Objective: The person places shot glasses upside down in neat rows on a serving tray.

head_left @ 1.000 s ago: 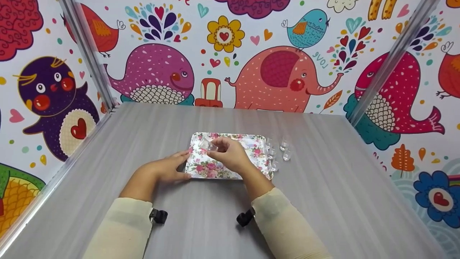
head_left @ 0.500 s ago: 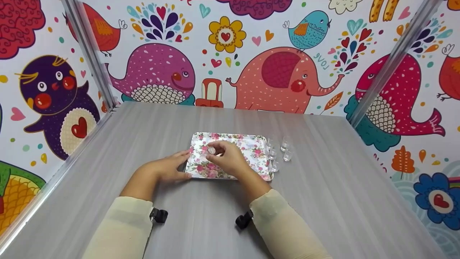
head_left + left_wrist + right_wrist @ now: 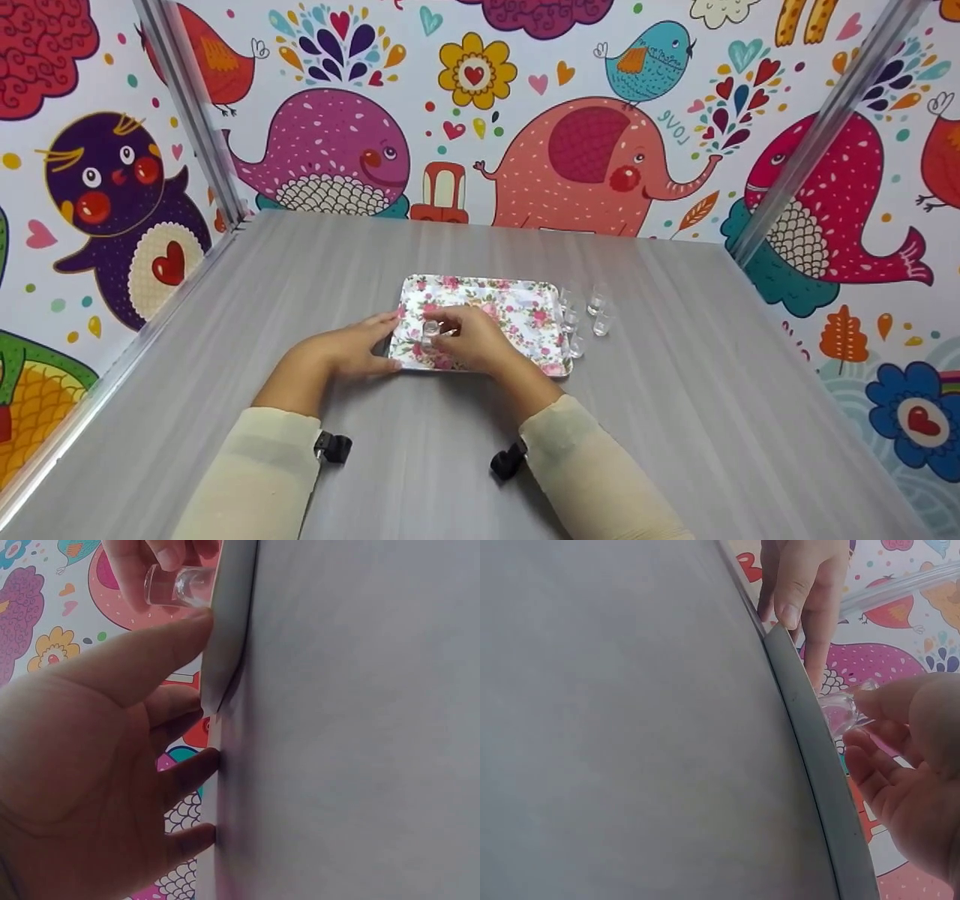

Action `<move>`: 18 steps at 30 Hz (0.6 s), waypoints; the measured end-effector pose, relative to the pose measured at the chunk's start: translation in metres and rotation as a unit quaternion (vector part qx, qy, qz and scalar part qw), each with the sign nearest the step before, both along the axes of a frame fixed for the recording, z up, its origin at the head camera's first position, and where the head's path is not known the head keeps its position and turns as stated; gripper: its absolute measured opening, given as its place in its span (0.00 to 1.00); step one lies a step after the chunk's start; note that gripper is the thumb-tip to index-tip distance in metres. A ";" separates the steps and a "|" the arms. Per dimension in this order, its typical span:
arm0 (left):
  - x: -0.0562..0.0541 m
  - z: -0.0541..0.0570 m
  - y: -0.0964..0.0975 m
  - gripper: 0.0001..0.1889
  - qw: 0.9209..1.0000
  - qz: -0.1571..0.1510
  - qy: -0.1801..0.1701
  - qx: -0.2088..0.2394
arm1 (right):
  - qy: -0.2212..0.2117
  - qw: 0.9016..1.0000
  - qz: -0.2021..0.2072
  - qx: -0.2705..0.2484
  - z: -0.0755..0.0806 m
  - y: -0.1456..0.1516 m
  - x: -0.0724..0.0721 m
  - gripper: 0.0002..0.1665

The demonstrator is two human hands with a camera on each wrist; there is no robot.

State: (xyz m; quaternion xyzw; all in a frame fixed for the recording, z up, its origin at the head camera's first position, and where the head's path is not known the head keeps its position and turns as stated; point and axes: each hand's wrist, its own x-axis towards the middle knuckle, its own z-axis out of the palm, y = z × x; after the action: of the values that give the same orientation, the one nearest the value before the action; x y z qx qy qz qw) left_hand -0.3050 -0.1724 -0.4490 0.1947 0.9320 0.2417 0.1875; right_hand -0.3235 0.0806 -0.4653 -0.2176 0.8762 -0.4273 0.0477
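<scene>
My right hand [image 3: 476, 341] pinches a small clear shot glass [image 3: 430, 332] between thumb and fingers, over the left part of a white floral tray [image 3: 517, 330]. The right wrist view shows the shot glass [image 3: 841, 712] just past the tray's rim [image 3: 810, 742]; the rim hides its lower end. At the tray's left end rests my left hand [image 3: 352, 349], fingers fairly straight. In the left wrist view its thumb [image 3: 176, 641] touches the tray's rim near the front corner, and the other fingertips reach down to the tabletop.
Several more clear shot glasses [image 3: 601, 322] stand close to the tray's right edge, a few against it. Grey wood-grain tabletop [image 3: 420, 457] surrounds the tray. Printed cartoon walls [image 3: 450, 112] with metal corner posts [image 3: 199, 120] enclose the table behind and at the sides.
My right hand has brought the shot glass toward the tray's front; the glass, tilted a second ago, is now more upright. The left hand has stayed at the tray's left end.
</scene>
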 end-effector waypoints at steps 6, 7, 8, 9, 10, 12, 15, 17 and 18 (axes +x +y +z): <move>0.000 0.001 0.000 0.48 1.000 0.005 -0.004 -0.006 | -0.009 0.999 0.000 -0.045 0.007 0.009 0.000 0.24; 0.000 0.001 0.001 0.48 1.000 0.006 -0.005 -0.007 | -0.005 0.998 -0.005 -0.054 0.009 0.012 -0.001 0.24; 0.000 0.001 0.002 0.48 1.000 0.005 -0.005 -0.007 | -0.001 0.998 -0.012 -0.062 0.012 0.015 -0.002 0.24; -0.001 0.001 0.002 0.48 1.000 0.005 -0.006 -0.007 | 0.003 0.997 -0.020 -0.070 0.013 0.019 -0.003 0.24; -0.001 0.000 0.003 0.48 1.000 0.004 -0.006 -0.007 | 0.004 0.997 -0.031 -0.078 0.015 0.023 -0.004 0.25; -0.002 0.000 0.003 0.49 1.000 0.002 -0.005 -0.006 | 0.004 0.994 -0.051 -0.098 0.018 0.032 -0.007 0.25; -0.002 -0.001 0.002 0.49 1.000 0.000 -0.004 -0.006 | 0.018 0.989 -0.084 -0.120 0.021 0.045 -0.012 0.24; -0.002 -0.001 0.001 0.49 1.000 0.000 -0.004 -0.006 | 0.033 0.985 -0.103 -0.132 0.021 0.054 -0.015 0.23; -0.002 -0.001 0.000 0.49 1.000 0.000 -0.004 -0.007 | 0.042 0.984 -0.113 -0.133 0.021 0.059 -0.016 0.23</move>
State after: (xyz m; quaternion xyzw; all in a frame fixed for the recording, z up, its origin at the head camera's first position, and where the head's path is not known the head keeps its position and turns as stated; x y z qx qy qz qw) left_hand -0.3073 -0.1723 -0.4496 0.1928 0.9328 0.2361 0.1922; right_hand -0.3399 0.1395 -0.4439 -0.1390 0.8317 -0.5334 -0.0669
